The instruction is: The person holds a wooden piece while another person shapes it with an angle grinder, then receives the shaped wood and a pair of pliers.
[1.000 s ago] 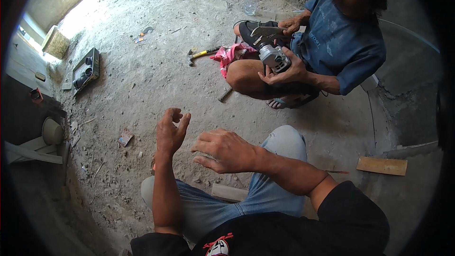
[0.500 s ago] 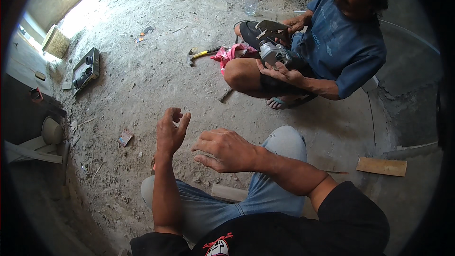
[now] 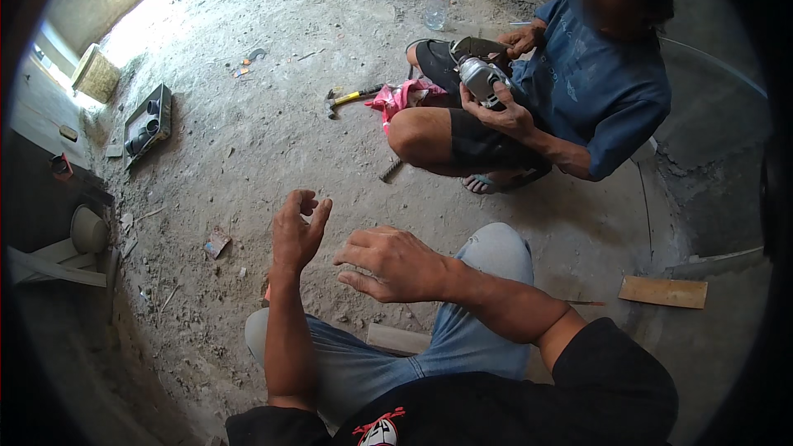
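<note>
Between the last frame and now, the co-worker's [image 3: 615,107] lower hand [image 3: 505,117] has closed around the silver-headed power tool [image 3: 481,78] and raised it slightly, and the head has dipped toward it; the wearer's own hands have barely shifted. The tool is at upper right, held over the co-worker's bent leg, well apart from the wearer. Both of the wearer's hands are empty: the left hand [image 3: 299,227] is upright with fingers curled and thumb apart, the right hand [image 3: 387,263] palm down with loosely bent fingers, neither touching the other. If the co-worker's grip slackened while a flat dark piece [image 3: 487,48] beside the tool was handled, the tool could slip onto the bare shin or the gritty floor [image 3: 248,140]. A start by accident would be worse, with fingers so close to its head; whether a disc is fitted cannot be told. The hammer [image 3: 355,97] by the pink cloth [image 3: 398,99] could trip a foot. As for writing, pale print on the blue shirt [image 3: 570,58] is too faint to read, the black shirt [image 3: 496,405] carries a red-and-white printed motif, and the bottle's [image 3: 439,4] label is too small.
</note>
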A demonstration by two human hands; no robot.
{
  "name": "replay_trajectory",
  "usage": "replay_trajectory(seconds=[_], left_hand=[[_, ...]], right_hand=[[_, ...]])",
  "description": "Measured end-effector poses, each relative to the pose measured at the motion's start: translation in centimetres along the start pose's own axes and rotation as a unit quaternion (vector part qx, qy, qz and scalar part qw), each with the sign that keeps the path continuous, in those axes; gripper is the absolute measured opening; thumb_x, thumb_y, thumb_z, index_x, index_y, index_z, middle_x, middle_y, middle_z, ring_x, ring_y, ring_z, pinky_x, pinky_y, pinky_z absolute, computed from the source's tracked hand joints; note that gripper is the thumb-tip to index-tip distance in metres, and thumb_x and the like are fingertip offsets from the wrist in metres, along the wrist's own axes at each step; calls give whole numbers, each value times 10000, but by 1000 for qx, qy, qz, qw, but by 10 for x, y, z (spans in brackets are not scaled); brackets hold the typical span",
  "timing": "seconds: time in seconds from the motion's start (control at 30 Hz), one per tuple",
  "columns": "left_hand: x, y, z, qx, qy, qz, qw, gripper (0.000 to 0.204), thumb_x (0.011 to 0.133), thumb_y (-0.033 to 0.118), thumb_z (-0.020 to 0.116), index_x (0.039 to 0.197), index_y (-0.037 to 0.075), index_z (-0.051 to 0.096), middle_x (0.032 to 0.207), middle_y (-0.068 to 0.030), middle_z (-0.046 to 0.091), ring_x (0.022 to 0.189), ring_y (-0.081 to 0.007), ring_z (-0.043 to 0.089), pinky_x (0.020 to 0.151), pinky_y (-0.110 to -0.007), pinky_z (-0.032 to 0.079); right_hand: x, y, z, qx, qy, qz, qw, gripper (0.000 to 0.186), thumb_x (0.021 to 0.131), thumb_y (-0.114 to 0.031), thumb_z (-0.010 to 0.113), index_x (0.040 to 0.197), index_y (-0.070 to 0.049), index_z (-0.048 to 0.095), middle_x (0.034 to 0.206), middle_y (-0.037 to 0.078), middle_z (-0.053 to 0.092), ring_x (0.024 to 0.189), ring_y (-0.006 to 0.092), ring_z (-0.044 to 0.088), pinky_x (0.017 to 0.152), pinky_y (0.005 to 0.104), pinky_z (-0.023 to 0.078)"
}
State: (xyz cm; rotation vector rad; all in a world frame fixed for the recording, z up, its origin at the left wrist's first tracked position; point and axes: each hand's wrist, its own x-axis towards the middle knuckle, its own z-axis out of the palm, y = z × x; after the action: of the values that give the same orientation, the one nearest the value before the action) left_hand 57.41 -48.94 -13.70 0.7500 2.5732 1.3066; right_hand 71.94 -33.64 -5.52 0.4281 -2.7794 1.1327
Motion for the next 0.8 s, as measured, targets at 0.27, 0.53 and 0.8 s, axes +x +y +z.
replay_trajectory(seconds=[0.27, 0.53, 0.8], left_hand=[[0, -1, 0, 0, 1, 1, 1000, 407, 919, 314, 748, 1108, -32, 646, 953, -191, 734, 865, -298, 717, 781, -407, 562], [2, -1, 0, 0, -4, -2, 1000, 401, 916, 314, 751, 1103, -25, 649, 953, -188, 732, 859, -293, 714, 775, -408, 561], [3, -4, 1, -2, 2, 7, 1000, 391, 917, 313, 751, 1096, -19, 650, 938, -183, 732, 851, -293, 711, 764, -409, 559]], right_hand=[[1, -1, -3, -4, -17, 7, 1000, 277, 908, -234, 722, 1098, -35, 689, 953, 138, 645, 907, 335, 671, 837, 447, 522], [1, 0, -3, 3, -5, 3, 1000, 275, 907, -230, 724, 1096, -34, 690, 950, 138, 645, 901, 334, 670, 831, 444, 522], [2, 1, -3, 5, 2, 2, 1000, 269, 905, -228, 726, 1094, -40, 692, 952, 136, 650, 901, 333, 671, 833, 443, 523]])
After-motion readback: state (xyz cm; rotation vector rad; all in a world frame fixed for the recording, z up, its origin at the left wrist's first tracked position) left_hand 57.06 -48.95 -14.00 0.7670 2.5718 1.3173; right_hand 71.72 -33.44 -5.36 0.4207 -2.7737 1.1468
